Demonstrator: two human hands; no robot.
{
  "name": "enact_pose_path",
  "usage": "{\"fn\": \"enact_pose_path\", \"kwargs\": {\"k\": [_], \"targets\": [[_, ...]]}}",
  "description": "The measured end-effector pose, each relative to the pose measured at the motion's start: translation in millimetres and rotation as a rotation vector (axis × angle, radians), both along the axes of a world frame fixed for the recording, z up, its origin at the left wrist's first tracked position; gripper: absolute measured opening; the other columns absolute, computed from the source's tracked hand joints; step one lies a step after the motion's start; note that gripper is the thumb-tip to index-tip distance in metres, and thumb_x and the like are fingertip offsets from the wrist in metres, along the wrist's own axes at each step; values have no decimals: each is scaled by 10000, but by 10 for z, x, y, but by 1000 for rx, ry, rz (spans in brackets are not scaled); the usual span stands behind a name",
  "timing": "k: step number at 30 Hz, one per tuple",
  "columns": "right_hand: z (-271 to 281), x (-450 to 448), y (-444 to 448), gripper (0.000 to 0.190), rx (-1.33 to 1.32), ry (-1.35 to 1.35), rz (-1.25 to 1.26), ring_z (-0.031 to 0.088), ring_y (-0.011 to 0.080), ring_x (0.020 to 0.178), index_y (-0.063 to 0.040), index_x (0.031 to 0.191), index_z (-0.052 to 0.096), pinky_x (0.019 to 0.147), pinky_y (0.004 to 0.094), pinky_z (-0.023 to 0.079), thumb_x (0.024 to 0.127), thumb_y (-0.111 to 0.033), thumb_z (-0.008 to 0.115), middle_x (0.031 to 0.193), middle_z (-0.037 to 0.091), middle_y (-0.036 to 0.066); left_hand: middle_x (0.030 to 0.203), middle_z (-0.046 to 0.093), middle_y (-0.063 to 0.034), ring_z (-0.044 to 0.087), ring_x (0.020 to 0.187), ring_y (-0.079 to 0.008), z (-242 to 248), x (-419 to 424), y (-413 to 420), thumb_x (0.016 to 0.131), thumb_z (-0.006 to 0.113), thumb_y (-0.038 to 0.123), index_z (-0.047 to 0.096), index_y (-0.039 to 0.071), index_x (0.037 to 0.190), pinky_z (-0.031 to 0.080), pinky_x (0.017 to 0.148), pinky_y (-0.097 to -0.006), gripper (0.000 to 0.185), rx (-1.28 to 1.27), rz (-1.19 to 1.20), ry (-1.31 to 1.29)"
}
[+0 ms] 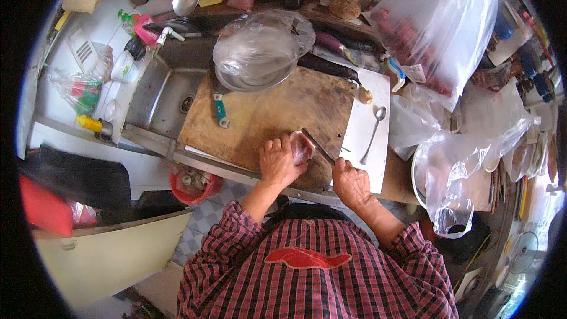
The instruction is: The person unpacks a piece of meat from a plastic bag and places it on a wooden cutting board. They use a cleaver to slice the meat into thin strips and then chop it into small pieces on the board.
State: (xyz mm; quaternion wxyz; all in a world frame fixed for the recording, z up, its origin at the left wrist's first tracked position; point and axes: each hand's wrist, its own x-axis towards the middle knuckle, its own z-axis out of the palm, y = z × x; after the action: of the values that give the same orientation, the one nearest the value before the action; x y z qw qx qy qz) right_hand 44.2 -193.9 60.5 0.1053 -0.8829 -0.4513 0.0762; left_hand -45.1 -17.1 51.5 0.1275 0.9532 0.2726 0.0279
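Note:
A piece of raw meat point(303, 147) rests near the front of a worn wooden cutting board point(266, 106). My left hand point(279, 159) grips the meat from its left side. In my right hand point(352, 184) is the handle of a knife point(320, 147), its dark blade angled up and left. The blade lies against or close beside the meat's right edge; whether it is cutting in, I cannot tell. A teal-handled peeler point(220, 110) lies on the board's left part.
A steel sink point(166, 102) lies left of the board. Behind stands a plastic-covered bowl point(257, 57), with an eggplant point(330, 67) beside it. A metal spoon point(373, 135) lies on white paper point(376, 97). At right are a large plastic bag point(438, 31) and a bag-draped basin point(418, 177).

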Motion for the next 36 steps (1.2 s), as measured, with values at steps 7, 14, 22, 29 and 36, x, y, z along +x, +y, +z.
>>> {"fn": "enact_pose_path", "kwargs": {"k": [7,14,22,29,36], "targets": [[95,149,57,186,-91,31,96,611,366,576,-7,860,417,515,458,489,872,-177,491,681,608,189,947,547,-124,496,937,-299,6,-9,26,528,794,345,457,22,1169,405,769,-439,793,-22,-21,-64],[181,234,237,186,-252,49,146,628,364,574,7,849,420,517,453,508,867,-164,493,634,611,198,979,531,-122,478,965,-287,25,18,67,540,798,359,411,7,1222,387,785,-443,860,-73,-24,-31],[79,354,651,168,-340,103,136,641,365,599,37,833,454,533,440,520,828,-122,509,630,610,209,1000,516,-111,473,972,-269,15,41,93,559,797,390,384,1,1246,378,785,-420,891,-98,-22,-4],[94,235,588,168,-363,16,174,659,325,619,42,900,472,526,396,530,778,-65,515,699,638,179,995,530,-128,478,988,-287,45,49,43,558,792,371,410,29,1223,385,805,-431,840,-88,47,-18],[69,171,409,165,-334,-91,223,666,274,592,28,893,489,492,366,532,776,-74,546,666,643,151,1002,545,-152,481,987,-316,4,-14,18,529,801,382,423,29,1205,385,812,-462,851,-91,51,-30]]}}
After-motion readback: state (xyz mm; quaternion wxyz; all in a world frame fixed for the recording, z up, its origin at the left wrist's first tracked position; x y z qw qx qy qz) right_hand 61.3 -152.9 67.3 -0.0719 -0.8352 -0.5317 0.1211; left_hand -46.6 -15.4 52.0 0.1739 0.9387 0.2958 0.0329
